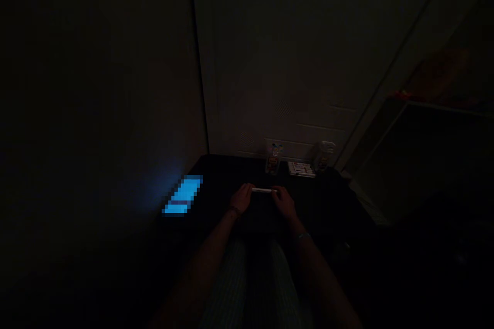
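My left hand (pixel 242 199) and my right hand (pixel 284 202) hold a slim white marker (pixel 262 190) level between them, one at each end. The fingers of both hands are curled in around its ends. The marker is just above or on the dark tabletop (pixel 262 218); the dim light does not show which. Beyond my right hand lies a flat row of similar white markers (pixel 302 169). A clear container (pixel 272 159) with pen-like things standing in it is behind the held marker.
A pale, see-through container (pixel 324 156) stands at the back right, close to the wall (pixel 270 61). On the table's left side, a bright blue pixelated screen (pixel 183 195) glows. A shelf-like frame (pixel 405 105) is at the right. The room is very dark.
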The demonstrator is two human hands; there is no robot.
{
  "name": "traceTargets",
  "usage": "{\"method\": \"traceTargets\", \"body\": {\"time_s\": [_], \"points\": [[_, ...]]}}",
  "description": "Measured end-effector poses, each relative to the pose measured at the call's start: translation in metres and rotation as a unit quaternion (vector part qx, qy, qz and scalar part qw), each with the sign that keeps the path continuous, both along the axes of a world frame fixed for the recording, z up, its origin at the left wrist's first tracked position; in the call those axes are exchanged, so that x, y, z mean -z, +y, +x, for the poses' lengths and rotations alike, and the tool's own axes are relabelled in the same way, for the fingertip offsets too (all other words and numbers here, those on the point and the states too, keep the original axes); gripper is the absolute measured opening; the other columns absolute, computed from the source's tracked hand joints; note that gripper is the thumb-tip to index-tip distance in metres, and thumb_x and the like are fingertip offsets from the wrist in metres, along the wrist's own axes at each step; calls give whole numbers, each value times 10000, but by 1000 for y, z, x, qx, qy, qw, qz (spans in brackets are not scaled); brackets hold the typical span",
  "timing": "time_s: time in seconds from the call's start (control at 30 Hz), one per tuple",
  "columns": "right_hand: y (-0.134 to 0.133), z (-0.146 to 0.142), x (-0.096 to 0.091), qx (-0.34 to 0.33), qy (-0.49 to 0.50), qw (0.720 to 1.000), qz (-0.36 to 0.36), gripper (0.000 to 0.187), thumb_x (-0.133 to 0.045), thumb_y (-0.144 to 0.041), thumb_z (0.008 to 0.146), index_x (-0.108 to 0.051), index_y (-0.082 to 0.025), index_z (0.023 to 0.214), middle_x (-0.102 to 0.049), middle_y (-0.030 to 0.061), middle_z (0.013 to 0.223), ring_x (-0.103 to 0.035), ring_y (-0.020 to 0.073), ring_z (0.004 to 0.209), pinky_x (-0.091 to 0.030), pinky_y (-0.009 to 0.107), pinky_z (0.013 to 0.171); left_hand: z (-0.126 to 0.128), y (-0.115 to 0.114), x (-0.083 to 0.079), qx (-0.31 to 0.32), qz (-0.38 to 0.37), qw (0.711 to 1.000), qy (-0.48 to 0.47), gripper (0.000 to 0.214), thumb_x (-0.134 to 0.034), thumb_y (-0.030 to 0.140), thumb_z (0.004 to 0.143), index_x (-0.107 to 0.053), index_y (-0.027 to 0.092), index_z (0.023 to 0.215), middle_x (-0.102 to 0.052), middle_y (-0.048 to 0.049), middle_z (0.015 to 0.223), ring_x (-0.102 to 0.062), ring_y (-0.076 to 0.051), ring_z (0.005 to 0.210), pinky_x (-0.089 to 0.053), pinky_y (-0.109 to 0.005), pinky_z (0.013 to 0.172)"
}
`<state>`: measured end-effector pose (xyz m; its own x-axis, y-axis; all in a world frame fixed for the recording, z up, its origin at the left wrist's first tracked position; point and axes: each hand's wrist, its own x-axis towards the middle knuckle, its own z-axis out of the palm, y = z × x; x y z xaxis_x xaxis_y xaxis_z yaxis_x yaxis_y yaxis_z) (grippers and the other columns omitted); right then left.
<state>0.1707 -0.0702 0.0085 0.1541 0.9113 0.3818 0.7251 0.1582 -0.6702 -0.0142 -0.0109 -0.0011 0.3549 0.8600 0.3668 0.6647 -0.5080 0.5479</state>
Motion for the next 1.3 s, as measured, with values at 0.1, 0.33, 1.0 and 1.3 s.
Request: {"method": "traceTargets", "body": {"time_s": [0.1,0.33,1.0,1.3], "points": [[0,0,0,1,0,1000,-1,289,-348,-373,821,-517,-268,1031,-525,-4,990,-500,116,914,-378,244,815,0,0,1,-8,-2,1000,-5,326,-192,300,871,-493,237,979,-515,-3,955,-497,-95,877,-387,-229,821],[4,2,3,-4,23,1000,-2,306,-282,-277,838,-520,-252,1028,-536,-2,1017,-489,115,953,-369,259,844,0,-3,-2,-3,-7,1000,-8,326,-191,294,871,-497,232,963,-519,-3,946,-494,-93,888,-378,-226,834],[0,-2,0,-2,-4,1000,-9,266,-365,-319,811,-523,-265,1018,-525,-12,999,-495,114,919,-371,246,821,-2,2,3,8,-15,999,-29,340,-192,323,870,-504,226,964,-531,-11,955,-496,-101,905,-377,-241,845],[1,-1,0,-1,-30,999,-25,261,-341,-342,828,-523,-264,998,-525,-9,969,-496,112,907,-370,236,805,-1,1,3,-3,-11,999,-34,336,-196,314,869,-510,225,948,-538,-10,957,-498,-102,908,-374,-245,854]]}}
